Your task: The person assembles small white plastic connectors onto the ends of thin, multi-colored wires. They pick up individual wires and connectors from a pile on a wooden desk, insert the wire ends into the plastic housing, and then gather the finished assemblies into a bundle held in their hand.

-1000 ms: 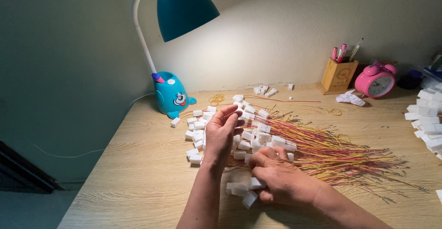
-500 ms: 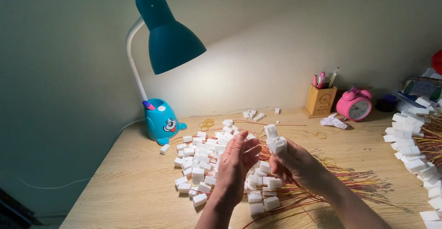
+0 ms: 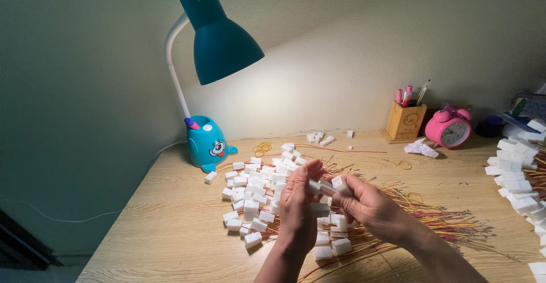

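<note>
My left hand (image 3: 298,210) and my right hand (image 3: 367,205) are raised together above the wooden desk (image 3: 170,226). Between their fingertips they hold small white plastic connector blocks (image 3: 330,186); the right hand pinches one at its upper end. Below the hands lies a pile of white connector blocks (image 3: 259,192) with red and yellow wires (image 3: 449,223) that trail off to the right. The hands hide part of the pile.
A teal desk lamp (image 3: 219,44) with a cartoon base (image 3: 206,143) stands at the back left. A wooden pen holder (image 3: 405,122), a pink alarm clock (image 3: 449,128) and crumpled paper (image 3: 422,148) sit at the back right. More white blocks (image 3: 517,183) are heaped at the right edge.
The view has tilted up and shifted. My right hand has lifted from the desk with white blocks and met my left hand above the pile.
</note>
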